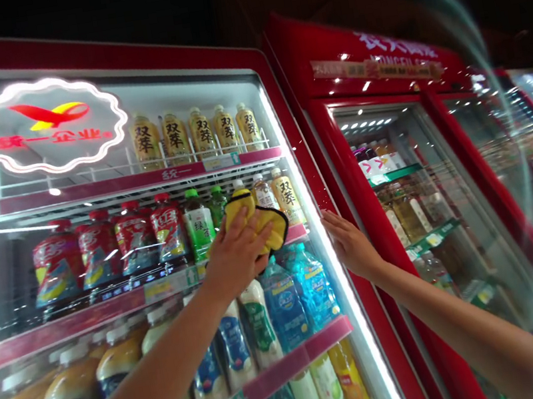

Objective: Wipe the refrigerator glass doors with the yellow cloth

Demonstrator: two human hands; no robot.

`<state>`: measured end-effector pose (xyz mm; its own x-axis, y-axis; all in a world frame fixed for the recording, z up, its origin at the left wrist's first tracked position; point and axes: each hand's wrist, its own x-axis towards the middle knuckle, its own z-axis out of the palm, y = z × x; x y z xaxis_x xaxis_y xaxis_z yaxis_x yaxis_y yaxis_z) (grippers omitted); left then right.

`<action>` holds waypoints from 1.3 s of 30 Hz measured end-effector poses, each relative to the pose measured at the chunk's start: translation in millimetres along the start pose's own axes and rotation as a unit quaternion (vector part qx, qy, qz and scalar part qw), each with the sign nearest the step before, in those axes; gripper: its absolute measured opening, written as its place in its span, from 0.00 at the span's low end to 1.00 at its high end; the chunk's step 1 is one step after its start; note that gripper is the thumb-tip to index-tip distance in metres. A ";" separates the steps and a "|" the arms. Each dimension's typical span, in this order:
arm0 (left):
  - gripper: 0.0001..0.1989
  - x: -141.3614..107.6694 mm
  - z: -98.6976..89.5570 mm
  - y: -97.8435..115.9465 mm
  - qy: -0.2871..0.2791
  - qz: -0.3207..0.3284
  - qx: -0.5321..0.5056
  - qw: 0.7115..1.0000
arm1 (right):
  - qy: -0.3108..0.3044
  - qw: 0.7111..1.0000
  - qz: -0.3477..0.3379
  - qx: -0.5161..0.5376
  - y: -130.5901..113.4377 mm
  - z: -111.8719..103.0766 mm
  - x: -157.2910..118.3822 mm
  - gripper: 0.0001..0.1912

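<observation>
Pressing cloth against glass, before bottles | left hand — fingers spread, pinning cloth, ungripped | right hand — open, empty, at red frame | next move calls for even palm pressure

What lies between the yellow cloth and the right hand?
In the head view, a bottle, the pink shelf edge and the bright light strip separate cloth and right hand.

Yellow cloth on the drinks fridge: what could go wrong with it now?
The yellow cloth might slip, as the left grip seems only to press it against the glass.
Bare fingers near the cloth could smudge the glass.
The right grip is by the red fridge frame, so its fingers could get pinched if the door moved.
</observation>
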<state>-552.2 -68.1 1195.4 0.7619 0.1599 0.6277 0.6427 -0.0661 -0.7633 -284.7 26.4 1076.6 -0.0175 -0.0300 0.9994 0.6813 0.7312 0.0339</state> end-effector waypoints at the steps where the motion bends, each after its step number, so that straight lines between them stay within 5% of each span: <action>1: 0.27 12.5 -0.5 -4.8 0.022 -0.053 0.009 0.998 | 0.005 1.000 0.001 0.006 1.1 -0.8 -0.3 0.30; 3: 0.26 41.7 1.9 -3.3 0.060 -0.139 0.018 0.988 | 0.017 1.000 0.006 0.019 3.6 -1.5 -1.9 0.29; 5: 0.26 63.6 8.9 14.0 0.071 -0.156 0.010 0.985 | 0.028 0.999 0.011 0.032 7.1 -1.4 -5.7 0.28; 10: 0.29 48.2 30.9 71.9 -0.006 0.074 -0.034 0.997 | 0.065 0.996 0.016 0.059 19.5 -5.0 -20.0 0.31; 13: 0.31 38.1 33.1 73.8 -0.036 0.154 -0.046 0.986 | 0.072 0.995 0.014 0.072 24.6 -10.0 -23.3 0.30; 15: 0.31 53.8 29.9 61.7 -0.043 0.131 -0.041 0.990 | 0.067 0.995 0.016 0.075 25.9 -13.1 -22.2 0.29; 18: 0.28 95.6 25.3 44.8 -0.015 -0.005 -0.022 1.000 | 0.054 0.996 0.020 0.075 26.0 -17.2 -20.6 0.28; 21: 0.26 113.3 27.1 50.6 0.013 -0.089 -0.016 0.996 | 0.036 0.996 0.026 0.076 25.8 -22.6 -25.3 0.27; 27: 0.30 67.1 39.6 98.3 -0.020 0.011 -0.044 0.999 | 0.032 0.998 0.028 0.051 21.5 -37.8 -30.4 0.31; 35: 0.29 152.7 41.2 95.7 0.008 -0.112 -0.064 0.992 | -0.008 0.999 0.032 -0.002 26.5 -43.8 44.3 0.35; 39: 0.33 127.3 41.8 116.3 0.003 -0.085 -0.073 0.994 | -0.024 1.000 0.019 0.000 28.8 -46.2 36.2 0.34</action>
<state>-383.9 -14.3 1180.1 0.6418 0.1752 0.7466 0.7664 -0.1807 -0.6164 -231.9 14.9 1113.3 -0.0261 0.0307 0.9992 0.6817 0.7317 -0.0046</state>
